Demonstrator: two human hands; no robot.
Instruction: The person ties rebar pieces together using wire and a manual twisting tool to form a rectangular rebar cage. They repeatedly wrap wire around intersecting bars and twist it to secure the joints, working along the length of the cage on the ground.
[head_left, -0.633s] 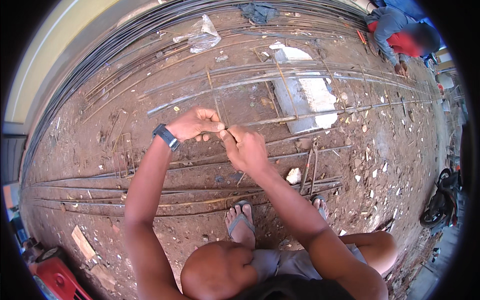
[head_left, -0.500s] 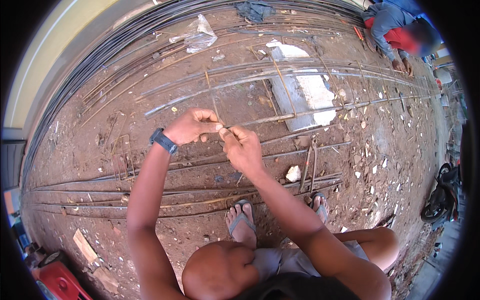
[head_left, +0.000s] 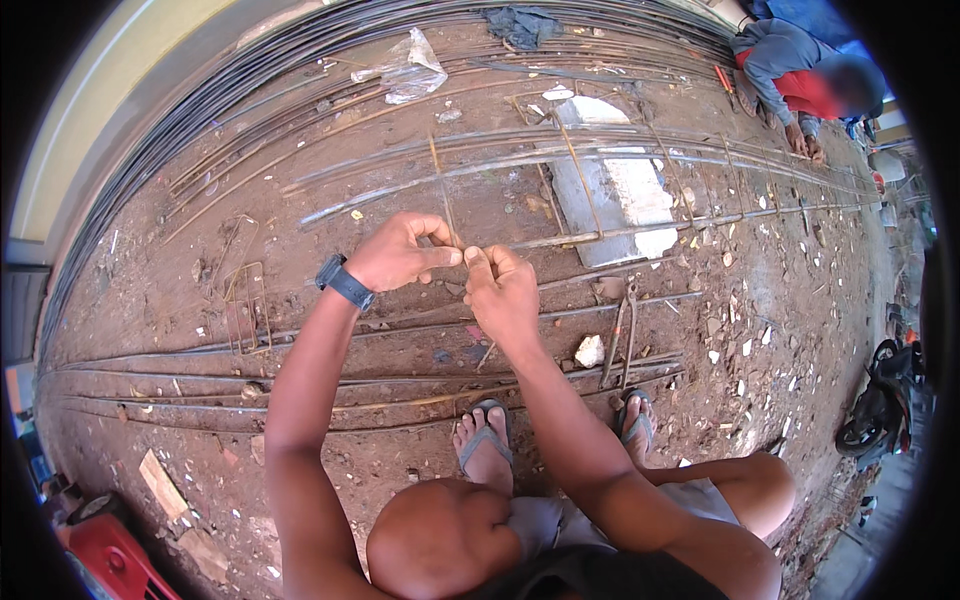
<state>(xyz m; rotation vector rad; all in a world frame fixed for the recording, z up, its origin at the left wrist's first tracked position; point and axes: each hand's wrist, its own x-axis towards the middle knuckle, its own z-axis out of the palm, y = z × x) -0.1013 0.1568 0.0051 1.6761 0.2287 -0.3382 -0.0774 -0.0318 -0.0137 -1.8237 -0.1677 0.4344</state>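
My left hand [head_left: 405,256], with a dark watch on its wrist, pinches thumb and finger together at the lower corner of a bent steel stirrup [head_left: 441,180]. Against it, my right hand [head_left: 506,303] is also closed in a pinch, the fingertips of both nearly touching. Whatever lies between the fingers is too small or hidden to make out. From there a long reinforcing bar [head_left: 565,240] runs off to the right, part of a rebar cage with several stirrups [head_left: 582,180] along it.
A pale slab [head_left: 612,195] lies under the cage. Pincers [head_left: 620,335] and a white stone [head_left: 590,351] rest near my feet, beside loose bars [head_left: 400,385]. Another person [head_left: 790,75] crouches at the cage's far right end. A clear plastic bag [head_left: 410,70] lies farther back.
Both hands have shifted slightly right in the picture, still pinched together at the stirrup's corner. The left end of the cage looks blurred by motion. The other person's hands have moved a little.
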